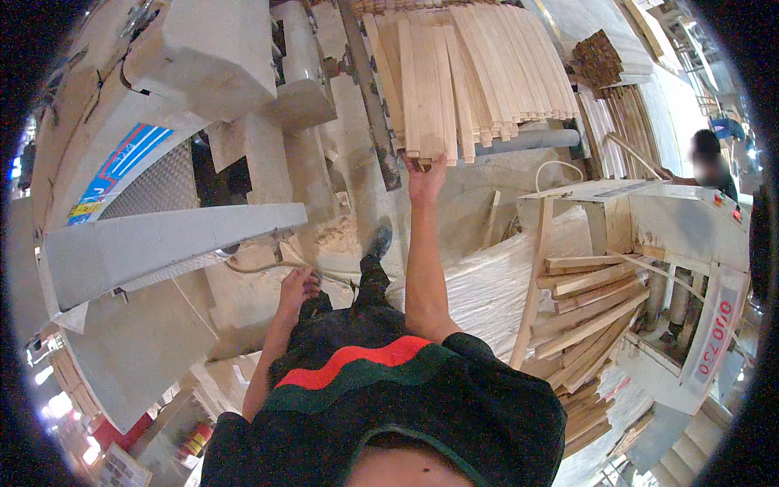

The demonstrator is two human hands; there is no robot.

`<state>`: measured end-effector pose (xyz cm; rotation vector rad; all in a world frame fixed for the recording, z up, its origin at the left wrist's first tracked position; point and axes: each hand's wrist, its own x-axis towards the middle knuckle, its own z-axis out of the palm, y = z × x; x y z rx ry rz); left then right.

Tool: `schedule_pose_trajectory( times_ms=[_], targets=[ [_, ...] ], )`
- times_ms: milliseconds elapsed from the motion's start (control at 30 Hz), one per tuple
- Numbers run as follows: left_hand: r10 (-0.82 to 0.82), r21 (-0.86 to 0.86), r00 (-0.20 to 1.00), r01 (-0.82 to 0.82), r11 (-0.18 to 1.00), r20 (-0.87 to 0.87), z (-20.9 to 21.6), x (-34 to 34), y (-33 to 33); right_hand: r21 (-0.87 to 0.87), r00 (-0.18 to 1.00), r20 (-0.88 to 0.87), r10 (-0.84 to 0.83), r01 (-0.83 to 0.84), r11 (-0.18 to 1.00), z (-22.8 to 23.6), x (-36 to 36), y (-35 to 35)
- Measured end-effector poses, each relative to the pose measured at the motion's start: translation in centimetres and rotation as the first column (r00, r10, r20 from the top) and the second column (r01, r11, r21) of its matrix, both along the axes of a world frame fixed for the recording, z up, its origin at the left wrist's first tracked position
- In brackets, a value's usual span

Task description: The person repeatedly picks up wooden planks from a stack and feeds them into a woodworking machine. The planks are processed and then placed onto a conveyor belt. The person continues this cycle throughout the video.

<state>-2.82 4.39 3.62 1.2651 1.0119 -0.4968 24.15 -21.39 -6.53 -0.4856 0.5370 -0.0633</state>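
A wide row of pale wooden strips (507, 73) lies side by side at the far middle. Several strips (426, 97) at its left stick out toward me over the others. My right arm is stretched forward, and my right hand (425, 180) is closed on their near ends, the thumb up at the right edge and the other fingers mostly hidden beneath. Low by my left thigh hangs my left hand (299, 287), fingers loosely bent and a little apart, with nothing visible in it. A pale hose (264, 266) runs just beyond it.
To my left stands a large grey machine (178, 223) with a long jutting arm. A grey roller (531, 141) lies below the strips. At right are stacked wooden pieces (592, 312) beside a white machine frame (690, 215). Another person (704, 166) is at the far right. Sawdust (337, 235) covers the floor.
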Motion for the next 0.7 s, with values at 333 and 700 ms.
schedule_pose_trajectory(
  times_ms=[333, 700],
  targets=[
    [0.066, -0.03, 0.998, -0.065, 0.997, 0.024, -0.7, -0.7, 0.5, -0.855, 0.945, -0.164, -0.282, 0.006, 0.519, 1.5, -1.6, 1.9],
    [-0.074, -0.071, 0.987, 0.084, 0.994, 0.14, -3.8, -0.5, 0.9, -0.693, 0.795, -0.562, -0.229, -0.604, -0.394, 10.4, 2.2, 2.5]
  ],
)
